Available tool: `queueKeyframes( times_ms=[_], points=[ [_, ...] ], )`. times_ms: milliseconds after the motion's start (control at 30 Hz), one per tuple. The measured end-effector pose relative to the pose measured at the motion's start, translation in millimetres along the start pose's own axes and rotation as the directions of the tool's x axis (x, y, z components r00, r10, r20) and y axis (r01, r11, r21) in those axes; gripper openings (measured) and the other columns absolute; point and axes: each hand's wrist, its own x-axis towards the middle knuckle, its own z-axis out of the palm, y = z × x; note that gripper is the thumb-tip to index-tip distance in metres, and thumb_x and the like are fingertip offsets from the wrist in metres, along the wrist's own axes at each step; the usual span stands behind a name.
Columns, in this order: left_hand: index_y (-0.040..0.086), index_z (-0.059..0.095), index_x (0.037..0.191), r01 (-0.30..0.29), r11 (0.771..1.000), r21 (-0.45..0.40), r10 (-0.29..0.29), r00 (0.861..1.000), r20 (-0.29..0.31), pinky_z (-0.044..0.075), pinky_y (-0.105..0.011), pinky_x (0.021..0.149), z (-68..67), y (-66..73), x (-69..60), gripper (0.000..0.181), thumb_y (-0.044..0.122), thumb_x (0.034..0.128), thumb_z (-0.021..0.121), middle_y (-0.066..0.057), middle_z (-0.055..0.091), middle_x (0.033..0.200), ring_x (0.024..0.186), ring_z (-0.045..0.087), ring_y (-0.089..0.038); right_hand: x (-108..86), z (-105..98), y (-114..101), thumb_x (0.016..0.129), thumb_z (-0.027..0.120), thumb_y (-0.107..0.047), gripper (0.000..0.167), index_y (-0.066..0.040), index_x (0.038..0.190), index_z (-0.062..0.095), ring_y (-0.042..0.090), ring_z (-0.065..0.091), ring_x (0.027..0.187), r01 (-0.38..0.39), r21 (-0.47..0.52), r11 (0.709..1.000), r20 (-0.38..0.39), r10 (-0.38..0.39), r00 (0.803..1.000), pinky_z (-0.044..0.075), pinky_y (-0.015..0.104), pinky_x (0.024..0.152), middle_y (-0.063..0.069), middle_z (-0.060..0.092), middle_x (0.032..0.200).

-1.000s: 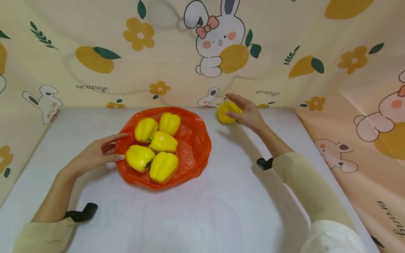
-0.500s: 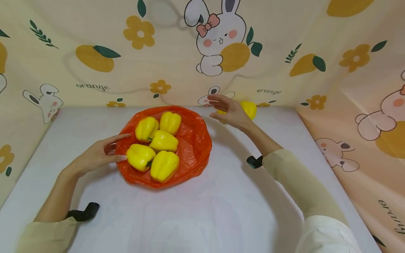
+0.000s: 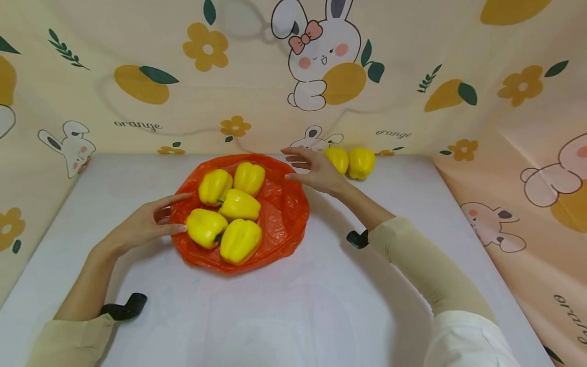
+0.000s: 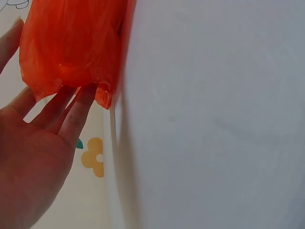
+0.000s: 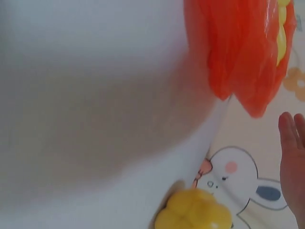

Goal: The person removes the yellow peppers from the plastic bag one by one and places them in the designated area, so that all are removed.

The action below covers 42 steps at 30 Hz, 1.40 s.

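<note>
**Left grip [image 3: 144, 224] at the bag [image 3: 294, 204], right grip [image 3: 316, 173] beside it, neither closed**

From my head I look down into the red bag and count five yellow peppers [image 3: 239, 205]. My left wrist sees only the bag's outer side, but there my fingers meet the plastic, their ends partly hidden by it. From above, my right fingertips seem to reach the far right rim; my right wrist shows them just apart from it, with one loose pepper lower in view.

My left grip is spread wide, fingers fairly straight and touching the bag's left side, clasping nothing. My right grip is open too, fingers extended, thumb apart, holding nothing.

The bag sits on the pale surface [image 3: 293, 306], left of centre. Two loose peppers [image 3: 361, 163] stand side by side at the back, beyond my right wrist. Behind and around hangs cream cloth [image 3: 183, 51] printed with rabbits, oranges and flowers.
</note>
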Motion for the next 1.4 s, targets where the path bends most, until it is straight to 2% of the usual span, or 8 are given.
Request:
queueKeyframes(
  times_ms=[100, 233, 467, 567, 800, 1033, 1233, 1400],
  points=[
    [0.018, 0.034, 0.155, 0.003, 1.000, 0.004, -0.003, 1.000, -0.002, 0.037, -0.064, 0.106, -0.9, -0.1, -0.1, 0.078, 0.039, 0.0900, 0.073, -0.021, 0.028, 0.158, 0.136, 0.037, -0.046, 7.9, 7, 12, 0.088, 0.076, -0.011, 0.061, -0.007, 0.143, 0.051, 0.034, 0.052, 0.130, 0.008, 0.029, 1.000, 0.018, -0.009, 1.000, 0.045, 0.048, 0.106, 0.011, 0.053, 0.144],
    [0.017, 0.034, 0.155, 0.002, 1.000, 0.014, -0.002, 1.000, 0.000, 0.038, -0.062, 0.105, -1.8, 0.5, -1.1, 0.078, 0.038, 0.0904, 0.072, -0.022, 0.029, 0.157, 0.136, 0.037, -0.046, 13.8, 16, 14, 0.087, 0.077, -0.013, 0.062, -0.007, 0.143, 0.051, 0.034, 0.053, 0.129, 0.016, 0.060, 0.998, 0.059, -0.020, 0.998, 0.045, 0.049, 0.106, 0.013, 0.054, 0.143],
    [0.016, 0.032, 0.156, 0.000, 1.000, -0.002, 0.000, 1.000, 0.013, 0.041, -0.059, 0.103, -1.7, -0.6, -1.9, 0.078, 0.033, 0.0916, 0.072, -0.024, 0.028, 0.157, 0.136, 0.037, -0.048, 18.9, 32, 11, 0.089, 0.077, -0.016, 0.065, -0.009, 0.146, 0.047, 0.028, 0.049, 0.134, -0.052, 0.099, 0.994, 0.140, 0.038, 0.989, 0.044, 0.038, 0.108, 0.010, 0.050, 0.147],
    [0.016, 0.033, 0.156, -0.005, 1.000, -0.009, 0.005, 1.000, 0.015, 0.041, -0.059, 0.103, -2.7, 0.0, -1.2, 0.077, 0.033, 0.0917, 0.072, -0.023, 0.028, 0.158, 0.137, 0.037, -0.048, 20.5, 37, 12, 0.089, 0.076, -0.017, 0.064, -0.010, 0.146, 0.047, 0.026, 0.050, 0.133, -0.065, 0.079, 0.995, 0.140, 0.053, 0.989, 0.044, 0.037, 0.108, 0.009, 0.051, 0.147],
    [0.017, 0.034, 0.155, -0.005, 1.000, -0.018, 0.006, 1.000, 0.026, 0.045, -0.054, 0.101, -6.0, 3.5, 2.1, 0.075, 0.035, 0.0917, 0.071, -0.020, 0.029, 0.158, 0.137, 0.038, -0.045, 23.6, 49, 14, 0.089, 0.077, -0.022, 0.066, -0.013, 0.147, 0.046, 0.023, 0.051, 0.132, -0.100, -0.040, 0.994, 0.109, 0.104, 0.989, 0.046, 0.034, 0.105, 0.005, 0.051, 0.147],
    [0.017, 0.034, 0.155, -0.005, 1.000, -0.026, 0.006, 1.000, 0.024, 0.046, -0.054, 0.101, -6.1, 3.3, 1.4, 0.075, 0.033, 0.0919, 0.071, -0.020, 0.029, 0.158, 0.137, 0.038, -0.045, 32.2, 64, 19, 0.085, 0.080, -0.025, 0.073, -0.015, 0.148, 0.044, 0.023, 0.051, 0.132, -0.102, -0.085, 0.991, 0.074, 0.108, 0.991, 0.044, 0.038, 0.107, 0.004, 0.049, 0.147],
    [0.016, 0.034, 0.155, -0.011, 0.999, -0.032, 0.012, 0.999, 0.033, 0.045, -0.055, 0.102, -5.3, 1.6, 1.5, 0.074, 0.031, 0.0924, 0.071, -0.021, 0.027, 0.159, 0.138, 0.037, -0.046, 36.2, 71, 21, 0.083, 0.082, -0.030, 0.083, -0.014, 0.151, 0.039, 0.020, 0.048, 0.131, -0.099, -0.180, 0.979, 0.056, 0.111, 0.992, 0.040, 0.034, 0.110, 0.005, 0.047, 0.149],
    [0.016, 0.034, 0.155, -0.011, 0.999, -0.034, 0.012, 0.999, 0.035, 0.045, -0.054, 0.102, -4.9, 2.1, 1.4, 0.074, 0.030, 0.0926, 0.071, -0.022, 0.027, 0.159, 0.137, 0.038, -0.046, 39.6, 75, 22, 0.081, 0.083, -0.033, 0.089, -0.014, 0.154, 0.034, 0.019, 0.047, 0.131, -0.089, -0.208, 0.974, 0.044, 0.100, 0.994, 0.038, 0.035, 0.112, 0.005, 0.045, 0.150]
  ],
)
